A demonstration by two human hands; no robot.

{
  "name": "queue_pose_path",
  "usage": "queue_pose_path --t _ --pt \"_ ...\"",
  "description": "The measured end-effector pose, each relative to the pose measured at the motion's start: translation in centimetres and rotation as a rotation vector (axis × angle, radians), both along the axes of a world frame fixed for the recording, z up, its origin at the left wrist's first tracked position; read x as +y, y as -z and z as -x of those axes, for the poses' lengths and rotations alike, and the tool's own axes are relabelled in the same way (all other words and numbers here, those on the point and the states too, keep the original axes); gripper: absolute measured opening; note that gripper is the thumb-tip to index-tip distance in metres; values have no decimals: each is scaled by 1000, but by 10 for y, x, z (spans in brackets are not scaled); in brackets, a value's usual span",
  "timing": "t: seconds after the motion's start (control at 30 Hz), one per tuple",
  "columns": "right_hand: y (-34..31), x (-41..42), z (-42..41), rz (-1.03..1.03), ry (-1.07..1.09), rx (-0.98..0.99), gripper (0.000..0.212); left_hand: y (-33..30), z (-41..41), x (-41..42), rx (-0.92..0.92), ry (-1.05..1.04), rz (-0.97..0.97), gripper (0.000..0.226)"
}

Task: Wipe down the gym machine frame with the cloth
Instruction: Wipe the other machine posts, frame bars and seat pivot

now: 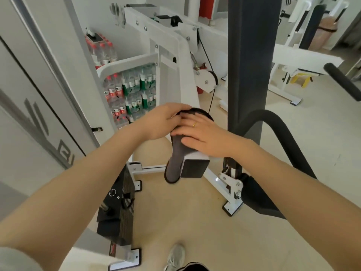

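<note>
A grey cloth (174, 163) with a dark hem is draped over the near end of a white frame beam (187, 89) of the gym machine; the beam ends in a black cap (193, 169). My left hand (160, 122) pinches the cloth's upper edge on top of the beam. Lying flat over the cloth, my right hand (203, 133) presses it against the beam, a ring on one finger. The cloth's lower end hangs free on the left of the cap.
A black weight stack (121, 210) stands low on the left. A dark upright post (250, 61) and a curved padded bar (281, 133) rise on the right. Packs of water bottles (132, 90) are stacked behind the frame. My shoe (175, 255) is on the beige floor.
</note>
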State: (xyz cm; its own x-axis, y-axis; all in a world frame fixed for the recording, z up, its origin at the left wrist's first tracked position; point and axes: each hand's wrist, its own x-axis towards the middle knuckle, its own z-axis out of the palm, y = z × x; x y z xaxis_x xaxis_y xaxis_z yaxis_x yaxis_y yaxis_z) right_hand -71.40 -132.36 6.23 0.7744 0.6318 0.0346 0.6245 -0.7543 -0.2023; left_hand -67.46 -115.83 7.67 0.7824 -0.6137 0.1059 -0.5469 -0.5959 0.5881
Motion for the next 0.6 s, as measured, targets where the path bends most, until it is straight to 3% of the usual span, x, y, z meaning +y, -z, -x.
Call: queue_pose_path --t 0.23,0.37,0.6 --pt "33 -6 56 -188 85 -49 58 17 68 10 2 22 82 40" --pt "44 -8 74 -83 90 -333 50 19 86 1 -15 11 107 44" --pt "46 -57 68 94 66 -468 81 28 88 -6 -129 -56 -41 50"
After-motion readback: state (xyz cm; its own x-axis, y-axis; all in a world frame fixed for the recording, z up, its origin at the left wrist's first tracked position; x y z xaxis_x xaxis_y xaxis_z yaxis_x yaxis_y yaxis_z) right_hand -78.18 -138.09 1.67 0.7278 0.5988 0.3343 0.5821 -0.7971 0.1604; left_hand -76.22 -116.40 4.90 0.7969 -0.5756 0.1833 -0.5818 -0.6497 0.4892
